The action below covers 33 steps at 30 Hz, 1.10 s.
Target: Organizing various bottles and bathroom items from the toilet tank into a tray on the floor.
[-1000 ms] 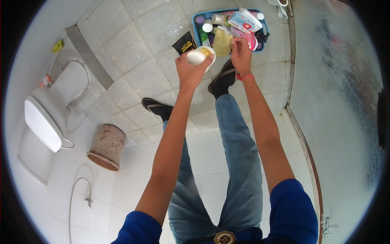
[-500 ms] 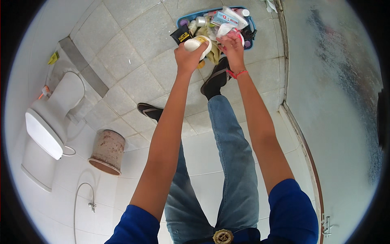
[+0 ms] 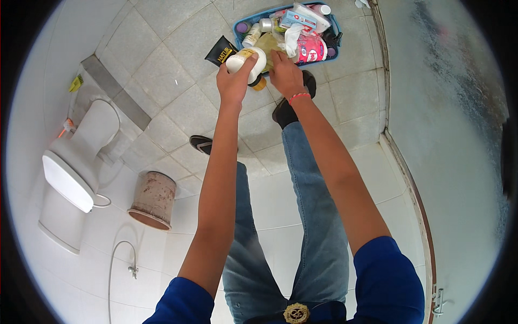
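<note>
My left hand [image 3: 233,83] is closed round a white plastic bottle [image 3: 237,62]. A black tube [image 3: 220,51] sticks out to its left, and a bottle with an orange-yellow cap [image 3: 259,83] shows just below; whether the hand also grips these is hidden. My right hand [image 3: 287,76] is at the near side of a blue basket [image 3: 339,33], fingers curled together at a yellow-green cloth [image 3: 266,44]. A crumpled white wrapper [image 3: 292,41] and a pink packet [image 3: 311,48] lie in the basket just beyond that hand.
Packed in the basket are a light-blue box [image 3: 298,19] and several bottles. My sandalled feet stand on grey floor tiles [image 3: 178,43]. At left are a white toilet [image 3: 91,132], a dirty bin [image 3: 153,200] and a hose tap [image 3: 133,270]. A door [image 3: 437,162] is at right.
My right hand has left the white and pink packet and moved left to the cloth. My left hand has shifted left with the white bottle. The cloth's hanging end has drawn back.
</note>
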{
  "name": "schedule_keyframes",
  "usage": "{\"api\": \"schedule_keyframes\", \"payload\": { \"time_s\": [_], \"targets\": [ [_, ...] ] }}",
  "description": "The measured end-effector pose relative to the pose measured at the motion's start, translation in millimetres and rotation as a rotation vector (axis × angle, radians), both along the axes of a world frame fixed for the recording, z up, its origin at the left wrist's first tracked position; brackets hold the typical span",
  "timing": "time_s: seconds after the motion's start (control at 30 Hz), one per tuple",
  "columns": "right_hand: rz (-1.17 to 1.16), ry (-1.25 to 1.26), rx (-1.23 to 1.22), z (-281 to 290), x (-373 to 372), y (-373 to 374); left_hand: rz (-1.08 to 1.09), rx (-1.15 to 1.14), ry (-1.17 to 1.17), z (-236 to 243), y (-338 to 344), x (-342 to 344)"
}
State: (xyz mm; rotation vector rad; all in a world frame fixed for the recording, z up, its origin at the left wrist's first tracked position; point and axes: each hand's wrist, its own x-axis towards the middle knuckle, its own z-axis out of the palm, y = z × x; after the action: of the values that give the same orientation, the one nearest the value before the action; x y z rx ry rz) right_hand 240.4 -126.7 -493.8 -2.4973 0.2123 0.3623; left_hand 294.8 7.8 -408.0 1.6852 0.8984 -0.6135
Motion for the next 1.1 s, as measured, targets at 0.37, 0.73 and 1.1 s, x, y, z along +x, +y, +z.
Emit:
{"api": "schedule_keyframes", "payload": {
  "time_s": [0.37,0.73,1.1],
  "targets": [
    [-0.242,-0.166,0.334,54.6,-11.0,-40.7,-0.021,-0.006,-0.111,12.9,-7.4,14.9],
    [-1.148,-0.077,1.627,130.2,41.7,-197.7,-0.223,0.124,0.013,-64.0,-49.3,19.8],
    [0.090,0.344,-0.415,-60.5,223.6,-298.5,-0.476,0.436,-0.190,-106.7,-88.3,-26.2]
  ]
}}
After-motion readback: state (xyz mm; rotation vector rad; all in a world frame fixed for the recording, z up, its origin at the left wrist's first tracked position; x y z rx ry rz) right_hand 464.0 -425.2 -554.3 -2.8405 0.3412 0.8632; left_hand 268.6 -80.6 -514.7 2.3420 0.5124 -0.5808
